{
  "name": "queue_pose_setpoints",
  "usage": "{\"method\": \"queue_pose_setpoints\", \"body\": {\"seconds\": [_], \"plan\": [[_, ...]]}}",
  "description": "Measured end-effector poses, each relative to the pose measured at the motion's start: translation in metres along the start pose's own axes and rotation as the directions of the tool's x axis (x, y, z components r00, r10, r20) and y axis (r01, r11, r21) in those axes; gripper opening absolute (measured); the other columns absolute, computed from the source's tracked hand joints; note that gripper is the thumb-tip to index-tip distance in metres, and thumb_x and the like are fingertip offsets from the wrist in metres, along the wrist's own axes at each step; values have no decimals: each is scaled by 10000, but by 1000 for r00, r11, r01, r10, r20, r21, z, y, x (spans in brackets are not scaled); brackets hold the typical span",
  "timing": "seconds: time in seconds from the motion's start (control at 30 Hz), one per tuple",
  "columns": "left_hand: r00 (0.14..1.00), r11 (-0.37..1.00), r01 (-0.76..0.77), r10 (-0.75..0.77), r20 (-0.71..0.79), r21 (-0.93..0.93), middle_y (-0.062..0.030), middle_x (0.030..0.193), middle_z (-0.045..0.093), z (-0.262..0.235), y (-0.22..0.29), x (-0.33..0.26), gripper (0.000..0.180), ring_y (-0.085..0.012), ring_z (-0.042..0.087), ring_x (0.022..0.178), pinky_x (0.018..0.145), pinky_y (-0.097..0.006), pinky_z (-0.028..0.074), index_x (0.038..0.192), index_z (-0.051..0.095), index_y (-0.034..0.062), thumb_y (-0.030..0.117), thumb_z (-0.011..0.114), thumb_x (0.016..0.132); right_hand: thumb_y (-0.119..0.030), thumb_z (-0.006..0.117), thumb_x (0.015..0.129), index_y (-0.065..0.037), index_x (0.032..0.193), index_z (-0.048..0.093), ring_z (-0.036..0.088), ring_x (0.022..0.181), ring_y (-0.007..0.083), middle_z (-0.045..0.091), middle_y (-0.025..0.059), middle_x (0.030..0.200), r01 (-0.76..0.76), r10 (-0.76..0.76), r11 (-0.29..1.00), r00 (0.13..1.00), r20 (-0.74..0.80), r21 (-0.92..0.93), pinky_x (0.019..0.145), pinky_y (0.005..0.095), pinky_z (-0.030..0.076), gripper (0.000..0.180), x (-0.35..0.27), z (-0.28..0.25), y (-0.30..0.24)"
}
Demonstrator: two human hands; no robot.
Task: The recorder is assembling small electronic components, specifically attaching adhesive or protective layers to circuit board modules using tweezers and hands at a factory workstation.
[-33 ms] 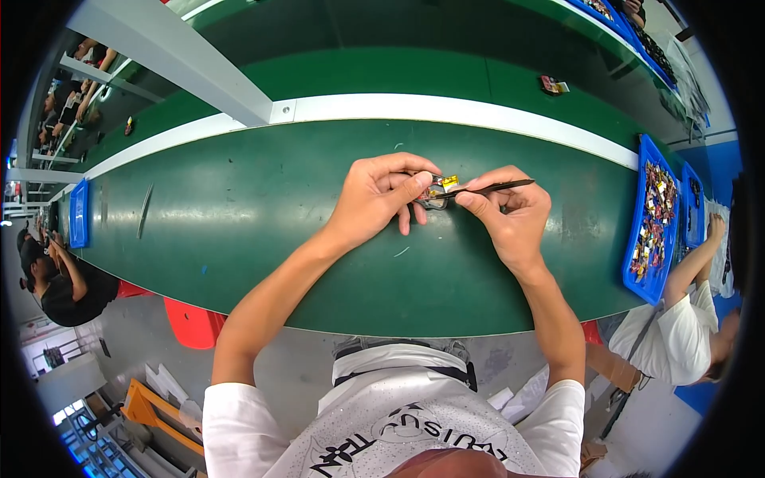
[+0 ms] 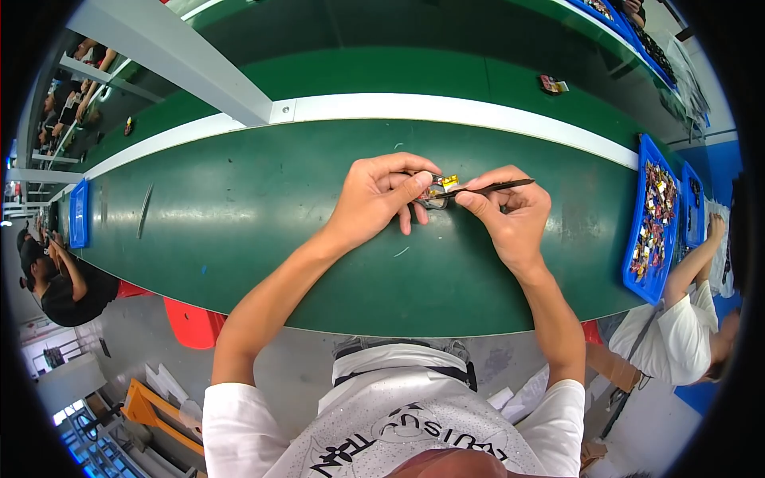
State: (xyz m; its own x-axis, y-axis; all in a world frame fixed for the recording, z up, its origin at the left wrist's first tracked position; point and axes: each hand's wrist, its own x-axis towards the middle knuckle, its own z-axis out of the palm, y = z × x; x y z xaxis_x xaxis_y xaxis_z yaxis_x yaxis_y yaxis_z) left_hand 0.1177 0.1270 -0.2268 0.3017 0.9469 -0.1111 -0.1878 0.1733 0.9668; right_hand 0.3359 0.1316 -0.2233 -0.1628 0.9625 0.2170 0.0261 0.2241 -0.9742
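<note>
Green workbench [image 2: 239, 231], long, with a white strip [image 2: 446, 110] running along its far edge; grey floor below the near edge. Item: blue tray [image 2: 635, 239] at the right end of the bench, rectangular, filled with small mixed-colour parts. Item: second blue tray [image 2: 78, 213] at the left end, narrow, contents not discernible. Item: small dark and red package [image 2: 551, 84] lying past the white strip, on the far green surface toward the right. Item: small component [image 2: 441, 190], yellow and metallic, near the middle of the bench between both hands, slightly toward the far edge. Left hand [image 2: 374, 199]: fingers curled close around the component from the left, thumb and fingertips pinching it. Right hand [image 2: 510, 215]: closed narrowly on black tweezers [image 2: 486, 188], whose tips reach leftward and meet the component just beside the left thumb. Other persons: one seated at the left end, one in a white shirt at the right end near the filled tray.
</note>
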Motion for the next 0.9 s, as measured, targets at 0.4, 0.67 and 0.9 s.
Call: {"method": "queue_pose_setpoints", "body": {"seconds": [0.4,0.67,0.9], "plan": [[998,999,-40,40,-52,-12,-165,939,711,3,-2,-1,255,-182,717,684,489,-246,560,1195,641,-82,106,596,1029,6,840,810,-6,922,734,377,526,-15,639,-34,738,-17,15,998,999,-34,-62,474,183,253,155,-1,1,-5],[997,999,-45,44,-62,-21,-157,929,704,3,-2,-1,266,-190,719,691,482,-253,559,1205,640,-79,117,598,1031,8,834,815,-6,924,731,377,529,-16,624,-45,719,-30,29,998,999,-27,-58,475,186,258,151,-1,2,-5],[997,998,-40,38,-61,-40,-147,912,694,3,-3,-1,270,-199,721,693,482,-251,559,1209,640,-79,116,606,1026,14,823,827,5,928,727,352,527,-21,532,-83,628,-78,77,996,996,-47,-33,477,192,232,140,0,2,-5]]}}
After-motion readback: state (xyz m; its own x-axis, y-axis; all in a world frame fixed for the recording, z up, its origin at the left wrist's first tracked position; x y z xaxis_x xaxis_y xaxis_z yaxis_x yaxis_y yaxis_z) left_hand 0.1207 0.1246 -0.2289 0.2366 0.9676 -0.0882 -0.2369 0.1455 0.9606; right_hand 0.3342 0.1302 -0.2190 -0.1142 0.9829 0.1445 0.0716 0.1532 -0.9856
